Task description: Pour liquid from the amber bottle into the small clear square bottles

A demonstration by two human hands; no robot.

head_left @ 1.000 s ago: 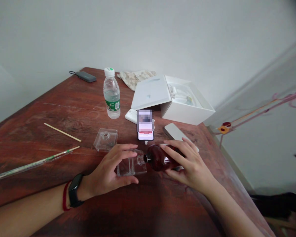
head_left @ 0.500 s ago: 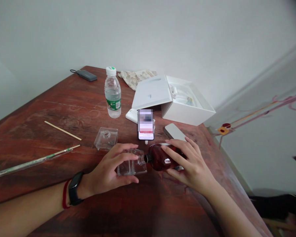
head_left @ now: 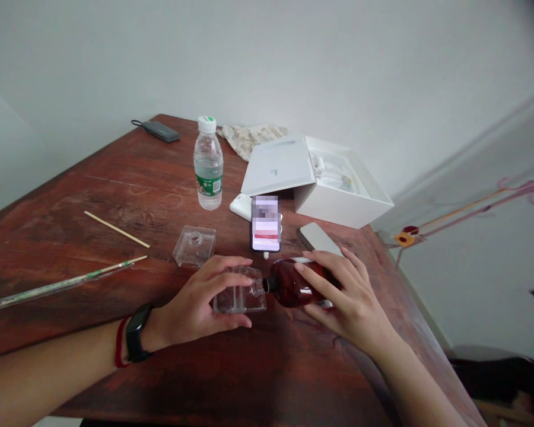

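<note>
My left hand point(head_left: 209, 299) is closed around a clear square bottle point(head_left: 247, 299) with a short round neck, held tilted on its side toward the right. In my right hand point(head_left: 347, 299) lies a dark amber bottle point(head_left: 289, 283), nearly level, its black open mouth at the neck of the clear one. Whether liquid passes between them is too small to tell. Left of these, a second clear square piece point(head_left: 194, 245) with a round hole on top sits on the table. A lit phone point(head_left: 266, 224) stands just behind the two bottles.
A water bottle point(head_left: 208, 166) stands upright behind. Beside it are a white box point(head_left: 333, 204) with its lid leaning, a cloth point(head_left: 253, 136) and a grey device point(head_left: 162, 131). Wooden sticks point(head_left: 115, 229), one pair wrapped point(head_left: 71, 287), lie left. A pale flat device point(head_left: 320, 238) lies near my right hand.
The view has shifted slightly, so the table things appear a little to the right. Both hands keep their holds, and the two bottle mouths stay together.
</note>
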